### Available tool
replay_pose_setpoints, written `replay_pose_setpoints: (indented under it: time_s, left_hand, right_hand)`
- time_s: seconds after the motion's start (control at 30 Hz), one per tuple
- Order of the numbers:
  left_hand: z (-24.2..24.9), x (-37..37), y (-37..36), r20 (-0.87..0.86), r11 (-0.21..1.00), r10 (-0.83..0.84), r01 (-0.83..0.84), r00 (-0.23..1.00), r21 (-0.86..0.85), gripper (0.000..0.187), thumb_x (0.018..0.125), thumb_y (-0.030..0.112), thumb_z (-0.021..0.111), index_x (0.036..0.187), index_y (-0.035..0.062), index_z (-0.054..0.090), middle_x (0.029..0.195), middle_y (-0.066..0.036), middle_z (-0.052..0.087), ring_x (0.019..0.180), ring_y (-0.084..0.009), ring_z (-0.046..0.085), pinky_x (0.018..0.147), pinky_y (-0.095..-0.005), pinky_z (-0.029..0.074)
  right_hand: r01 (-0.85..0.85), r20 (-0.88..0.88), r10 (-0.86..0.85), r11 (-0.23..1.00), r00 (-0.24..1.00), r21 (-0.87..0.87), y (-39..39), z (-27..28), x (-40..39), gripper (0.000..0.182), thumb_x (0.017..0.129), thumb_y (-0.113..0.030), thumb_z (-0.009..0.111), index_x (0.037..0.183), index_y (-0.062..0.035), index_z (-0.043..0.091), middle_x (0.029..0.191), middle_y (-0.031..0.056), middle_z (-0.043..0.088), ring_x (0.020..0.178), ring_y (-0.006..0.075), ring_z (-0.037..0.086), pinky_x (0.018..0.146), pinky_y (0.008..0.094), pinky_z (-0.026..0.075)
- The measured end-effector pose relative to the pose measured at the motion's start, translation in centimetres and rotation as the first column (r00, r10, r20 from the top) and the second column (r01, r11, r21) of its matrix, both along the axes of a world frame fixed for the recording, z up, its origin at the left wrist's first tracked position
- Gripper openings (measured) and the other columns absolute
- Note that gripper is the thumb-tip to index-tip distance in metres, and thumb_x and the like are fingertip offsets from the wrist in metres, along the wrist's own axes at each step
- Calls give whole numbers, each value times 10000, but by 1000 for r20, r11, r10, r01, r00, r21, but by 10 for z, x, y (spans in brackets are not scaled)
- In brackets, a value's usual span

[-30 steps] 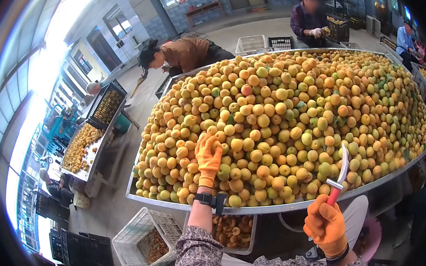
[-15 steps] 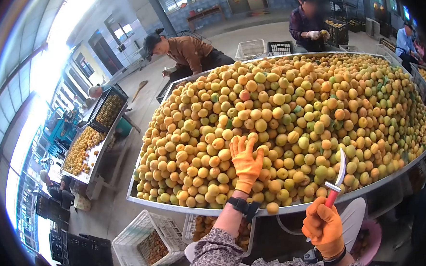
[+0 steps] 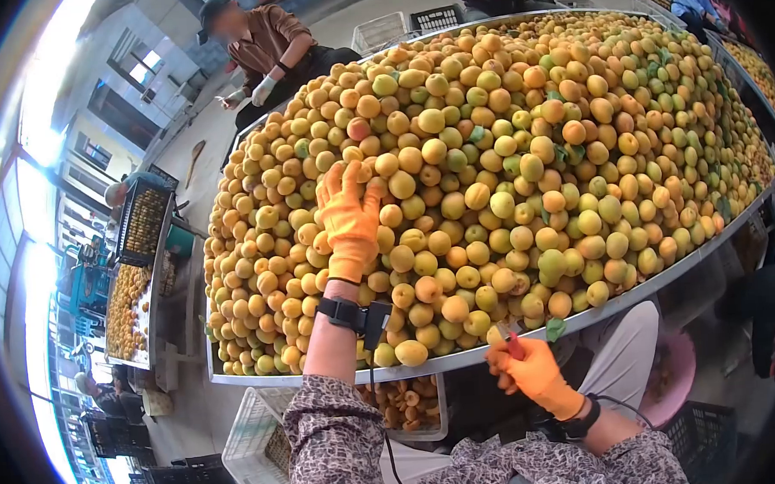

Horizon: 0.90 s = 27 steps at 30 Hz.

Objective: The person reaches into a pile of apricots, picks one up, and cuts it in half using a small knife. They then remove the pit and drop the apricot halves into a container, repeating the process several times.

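Yellow-orange fruits (image 3: 457, 238) lie heaped on a large table with a metal rim (image 3: 472, 358). My left hand (image 3: 349, 219), in an orange glove, rests on the heap with its fingers spread upward over the fruits. At the near rim, my right hand (image 3: 536, 373), also gloved in orange, is wrapped round the red handle (image 3: 516, 347) of a curved knife. The blade is mostly hidden or too small to make out beside the hand and a pale fruit.
Below the rim are a white crate (image 3: 257, 459), a crate of cut fruits (image 3: 411, 405) and a pink basin (image 3: 675, 376). A person in brown (image 3: 267, 42) sits across the table. Another fruit-covered table (image 3: 128, 312) stands at left.
The view has shifted down and right. My right hand has lowered the knife from upright beside the heap to the near rim. My left hand has moved farther up over the fruits.
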<state>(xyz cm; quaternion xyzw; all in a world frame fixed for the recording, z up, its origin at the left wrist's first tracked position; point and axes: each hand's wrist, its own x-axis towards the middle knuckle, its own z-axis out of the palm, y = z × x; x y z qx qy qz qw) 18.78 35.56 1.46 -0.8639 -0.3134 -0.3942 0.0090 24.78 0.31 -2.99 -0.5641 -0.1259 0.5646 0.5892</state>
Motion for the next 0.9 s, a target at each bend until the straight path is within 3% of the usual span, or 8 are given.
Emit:
replay_pose_setpoints:
  time_s: [0.17, 0.47, 0.57, 0.6, 0.7, 0.77, 0.83, 0.9]
  left_hand:
    - [-1, -7, 23, -52, 998, 21, -18, 998, 58, 406, 873, 250, 651, 1254, 130, 574, 1311, -157, 522, 1200, -355, 488, 1018, -457, 395]
    - [38, 53, 98, -217, 974, 69, -112, 974, -195, 743, 864, 486, 644, 1465, 137, 382, 1511, -167, 363, 1351, -367, 392, 1080, -435, 372]
    - [50, 103, 122, -233, 970, 97, -144, 968, -196, 791, 823, 607, 623, 1474, 229, 376, 1525, -139, 353, 1356, -363, 388, 1061, -429, 391]
    - [53, 119, 130, -213, 974, 85, -126, 973, -186, 791, 823, 607, 623, 1474, 229, 376, 1525, -139, 353, 1356, -363, 388, 1061, -429, 391]
    - [80, 153, 132, -239, 963, 217, -248, 947, -109, 775, 806, 649, 610, 1446, 252, 429, 1504, -142, 380, 1332, -361, 416, 1057, -437, 389]
    - [109, 150, 117, -444, 833, 95, -315, 891, -455, 779, 816, 746, 488, 1439, 281, 437, 1477, -167, 398, 1325, -358, 423, 1079, -494, 320]
    - [67, 155, 147, -318, 913, 212, -304, 924, -273, 644, 791, 621, 657, 1267, 189, 613, 1357, -136, 507, 1174, -329, 561, 982, -414, 449]
    - [68, 139, 149, -352, 921, 68, -194, 934, -337, 609, 817, 563, 667, 1274, 166, 607, 1337, -131, 523, 1085, -316, 613, 901, -385, 496]
  right_hand:
    - [188, 91, -202, 971, 975, 147, 11, -38, -3, 278, 928, -207, 661, 1065, 35, 654, 943, 87, 673, 807, 170, 671, 602, 290, 597]
    - [179, -154, -167, 982, 974, 68, -6, -10, 29, 239, 936, -176, 631, 975, 60, 650, 940, 140, 668, 790, 229, 688, 615, 329, 602]
    - [226, -146, -217, 973, 965, 50, -9, 10, 30, 208, 955, -210, 620, 1018, -12, 633, 811, 74, 643, 576, 133, 601, 478, 240, 478]
    - [136, -99, -130, 989, 987, 50, -11, 20, 43, 204, 923, -116, 604, 942, 82, 649, 911, 175, 683, 732, 235, 696, 594, 324, 590]
    - [166, -173, -158, 986, 972, 32, -15, 27, 52, 213, 946, -177, 628, 1022, 20, 660, 837, 115, 683, 659, 161, 660, 547, 253, 536]
    - [175, -175, -171, 985, 970, 9, -16, 31, 61, 217, 943, -170, 627, 1020, 30, 664, 790, 120, 682, 640, 164, 656, 548, 255, 538]
    - [175, -156, -167, 984, 973, 39, -21, 35, 66, 210, 941, -162, 623, 1015, 29, 669, 761, 121, 682, 617, 164, 653, 543, 252, 536]
    - [191, -119, -191, 982, 974, -8, -24, 55, 74, 208, 936, -172, 627, 994, 23, 670, 765, 111, 692, 574, 157, 644, 505, 228, 508]
